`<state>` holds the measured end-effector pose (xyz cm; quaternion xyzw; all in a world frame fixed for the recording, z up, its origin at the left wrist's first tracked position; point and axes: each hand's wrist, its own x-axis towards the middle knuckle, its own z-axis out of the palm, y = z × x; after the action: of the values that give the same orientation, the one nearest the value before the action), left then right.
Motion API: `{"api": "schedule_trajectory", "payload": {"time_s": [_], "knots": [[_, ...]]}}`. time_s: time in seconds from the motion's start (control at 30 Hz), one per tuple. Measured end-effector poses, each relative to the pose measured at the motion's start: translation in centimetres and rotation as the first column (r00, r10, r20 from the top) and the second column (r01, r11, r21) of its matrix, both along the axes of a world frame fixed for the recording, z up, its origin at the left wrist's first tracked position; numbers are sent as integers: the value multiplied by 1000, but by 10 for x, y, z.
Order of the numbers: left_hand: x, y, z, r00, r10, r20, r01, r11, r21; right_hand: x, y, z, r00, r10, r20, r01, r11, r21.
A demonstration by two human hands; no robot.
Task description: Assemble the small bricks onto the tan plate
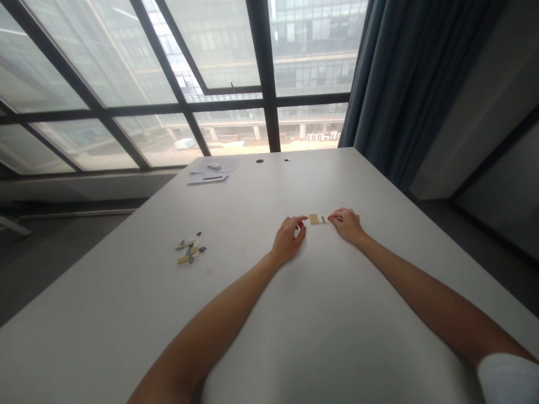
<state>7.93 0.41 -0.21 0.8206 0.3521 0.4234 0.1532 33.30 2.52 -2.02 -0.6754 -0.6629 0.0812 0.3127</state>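
A small flat block of yellow, white and dark strips [316, 219], set side by side, lies on the white table between my two hands. To its left is my left hand [288, 238], index finger stretched toward the block's left end and thumb apart, with nothing visible in its grasp. At the block's right end my right hand [347, 224] has thumb and fingers pinched together; a dark bit shows by the fingertips, too small to name. Further left lies a loose pile of yellow, white and grey small pieces [190, 250].
Papers [208, 178] with a small white object [214, 166] on top lie at the table's far left. Two small round discs [260, 161] are near the far edge. Beyond the white table [126, 314] are windows, and a dark blue curtain [387, 84] hangs on the right.
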Motion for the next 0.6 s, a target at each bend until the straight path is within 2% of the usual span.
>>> {"api": "schedule_trajectory", "payload": {"time_s": [0.6], "knots": [[0, 0, 1, 1000, 7, -10, -7, 1000, 19, 1, 1, -2, 1000, 2, -3, -2, 1000, -5]]}}
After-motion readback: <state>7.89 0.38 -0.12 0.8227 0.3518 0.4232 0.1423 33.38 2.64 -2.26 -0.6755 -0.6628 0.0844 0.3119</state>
